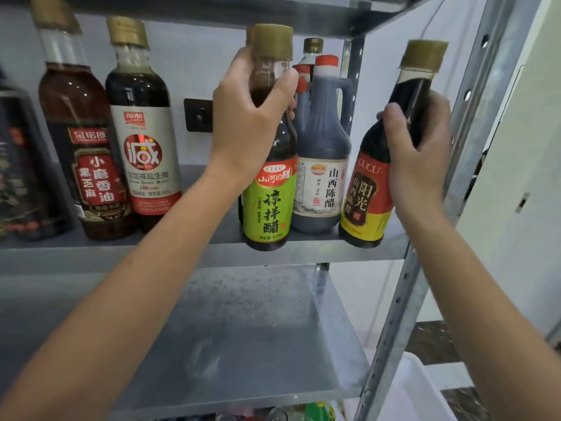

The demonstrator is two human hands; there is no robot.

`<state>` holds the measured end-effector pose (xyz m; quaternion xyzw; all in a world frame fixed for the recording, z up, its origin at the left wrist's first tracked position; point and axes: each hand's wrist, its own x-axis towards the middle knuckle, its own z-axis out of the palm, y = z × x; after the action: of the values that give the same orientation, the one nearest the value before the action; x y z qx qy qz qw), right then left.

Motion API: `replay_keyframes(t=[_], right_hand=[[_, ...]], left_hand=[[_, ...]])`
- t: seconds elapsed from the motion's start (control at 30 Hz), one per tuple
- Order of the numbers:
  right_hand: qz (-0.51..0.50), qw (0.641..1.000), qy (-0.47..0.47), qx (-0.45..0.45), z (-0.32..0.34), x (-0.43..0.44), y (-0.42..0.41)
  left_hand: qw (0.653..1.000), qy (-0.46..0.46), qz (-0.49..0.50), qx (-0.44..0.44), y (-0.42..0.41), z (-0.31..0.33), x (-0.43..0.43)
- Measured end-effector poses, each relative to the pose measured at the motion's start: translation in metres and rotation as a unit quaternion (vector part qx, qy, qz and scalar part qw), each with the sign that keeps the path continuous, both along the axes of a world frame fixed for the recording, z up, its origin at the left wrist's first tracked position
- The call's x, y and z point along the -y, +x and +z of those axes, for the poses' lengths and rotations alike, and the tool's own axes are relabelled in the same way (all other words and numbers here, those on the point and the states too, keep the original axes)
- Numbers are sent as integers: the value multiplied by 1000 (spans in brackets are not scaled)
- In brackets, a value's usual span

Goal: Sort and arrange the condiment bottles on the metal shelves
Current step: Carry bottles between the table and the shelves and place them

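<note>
One head-worn wide-angle view only, facing forward into the metal shelf unit from very close, roughly level with the bottle-lined upper shelf, angled down over the lower shelf, with the right-hand perforated upright crossing close to the lens

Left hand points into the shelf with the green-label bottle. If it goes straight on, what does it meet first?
Likely the hidden bottle right behind the green-label bottle that the left hand grips; only its gold cap edge shows. Depth is unclear.
</note>
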<state>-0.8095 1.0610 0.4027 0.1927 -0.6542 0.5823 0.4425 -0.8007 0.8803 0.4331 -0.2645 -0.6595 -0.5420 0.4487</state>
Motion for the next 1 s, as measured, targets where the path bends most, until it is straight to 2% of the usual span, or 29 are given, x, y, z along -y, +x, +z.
replay_keyframes(t=[0.07,0.17,0.23,0.37,0.43,0.5,0.57,0.83,1.0], right_hand=[[-14,1000,-15,-8,-11,7,-5],[-10,1000,0,30,-39,10,-15],[12,998,-13,56,-57,9,-19],[35,997,-9,69,-76,5,-19],[47,996,10,70,-78,2,-21],[54,996,20,73,-77,0,-23],[66,994,24,81,-76,-2,-25],[108,983,46,141,-69,-15,-32],[120,978,50,165,-68,-17,-36]], left_hand=[[998,-11,58,0,-4,1,-2],[995,-24,100,11,-7,-6,-3],[993,-32,112,22,-6,-22,-5],[976,-54,209,28,-7,-68,-7],[982,-17,176,68,-11,-84,-5],[989,34,99,102,-13,-88,-3],[990,61,61,109,-13,-88,-3],[992,61,75,83,-19,-87,-2],[986,38,112,116,-19,-83,1]])
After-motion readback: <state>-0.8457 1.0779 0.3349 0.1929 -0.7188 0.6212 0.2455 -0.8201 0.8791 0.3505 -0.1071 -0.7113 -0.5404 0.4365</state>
